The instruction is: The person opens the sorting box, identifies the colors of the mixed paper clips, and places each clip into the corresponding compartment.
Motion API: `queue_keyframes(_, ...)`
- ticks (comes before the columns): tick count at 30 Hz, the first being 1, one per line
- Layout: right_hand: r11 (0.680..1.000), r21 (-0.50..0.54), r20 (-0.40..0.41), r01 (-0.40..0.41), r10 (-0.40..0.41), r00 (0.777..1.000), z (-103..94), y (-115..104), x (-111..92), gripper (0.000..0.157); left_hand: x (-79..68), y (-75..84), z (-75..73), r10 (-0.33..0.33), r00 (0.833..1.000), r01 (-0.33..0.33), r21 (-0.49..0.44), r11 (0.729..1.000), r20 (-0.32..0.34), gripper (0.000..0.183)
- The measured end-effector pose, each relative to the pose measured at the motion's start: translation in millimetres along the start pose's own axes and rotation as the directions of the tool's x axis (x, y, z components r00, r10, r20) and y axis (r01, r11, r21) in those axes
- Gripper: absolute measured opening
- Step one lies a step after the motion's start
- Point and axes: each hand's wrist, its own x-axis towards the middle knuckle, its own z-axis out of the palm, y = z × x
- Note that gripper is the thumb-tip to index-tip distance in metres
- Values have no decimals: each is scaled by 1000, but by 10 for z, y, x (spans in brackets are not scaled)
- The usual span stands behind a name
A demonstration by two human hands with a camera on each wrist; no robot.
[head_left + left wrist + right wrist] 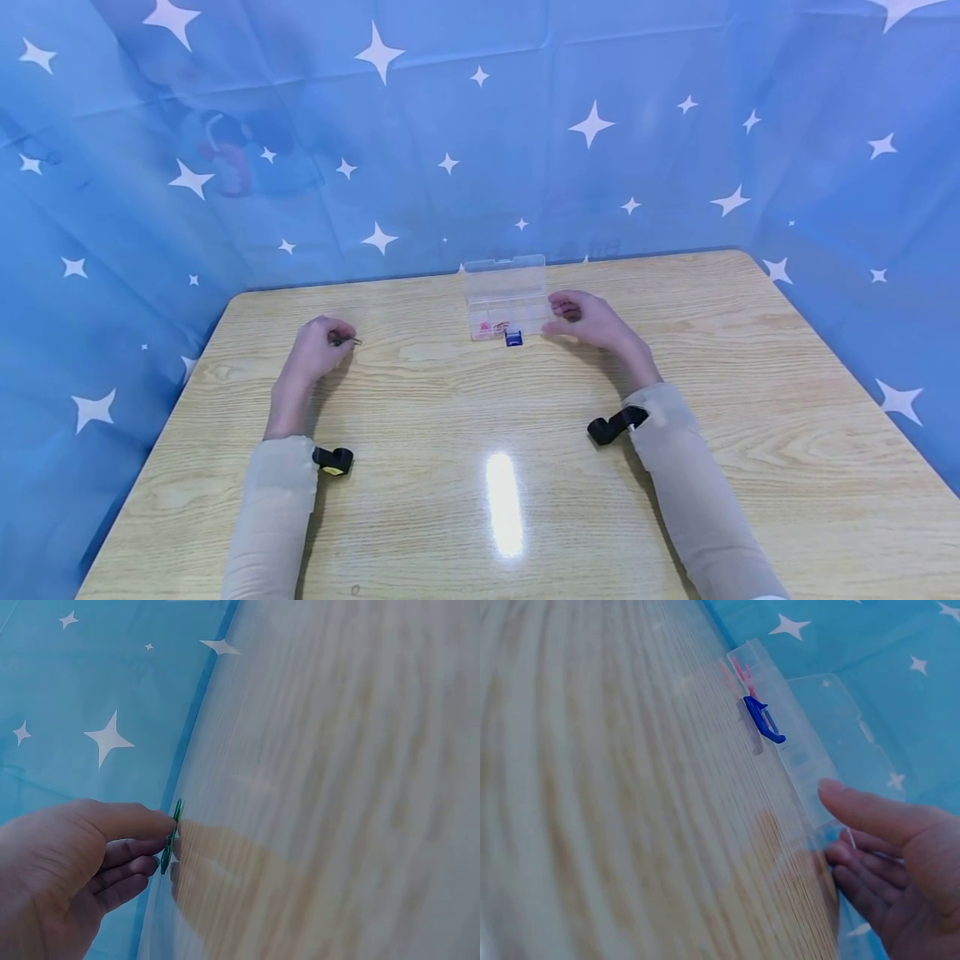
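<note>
Between the thumb and fingertips of my left hand (318,348) is a small, thin green paper clip (171,838), pinched low over the left part of the table. My right hand (592,321) holds the right end of a clear plastic compartment box (528,315), thumb along its front side and fingers curled at the end. The lid (506,279) stands raised at the back. Small pink and red pieces (485,327) lie in the box's front left compartments. A blue latch (762,720) sits at the middle of the box's front wall.
The light wood table (420,433) has a bright glare spot (504,504) near its front middle. Behind it hangs a blue star-patterned cloth (420,150), close to the back edge. Black wrist cameras (333,461) are strapped at both sleeves.
</note>
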Motion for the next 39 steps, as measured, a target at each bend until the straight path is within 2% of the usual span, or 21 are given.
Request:
queue_keyframes(7, 1000, -9, -2, 5, -5, 1000, 6, 10, 14, 67, -22, -8, -14, -45, 999, 45, 20, 999, 17, 14)
queue_keyframes(18, 1000, -3, 5, 11, -11, 1000, 3, 19, 9, 68, -39, -63, -12, -66, 998, 66, 10, 998, -10, 12)
queue_keyframes(28, 1000, 0, 7, 7, -7, 1000, 6, 30, 17, 68, -39, 48, 15, -13, 998, 11, -38, 999, -64, 12)
queue_keyframes(39, 1000, -1, 7, 25, -25, 1000, 0, 32, 15, 69, 44, 230, 145, 28, 995, -38, -103, 994, -97, 11)
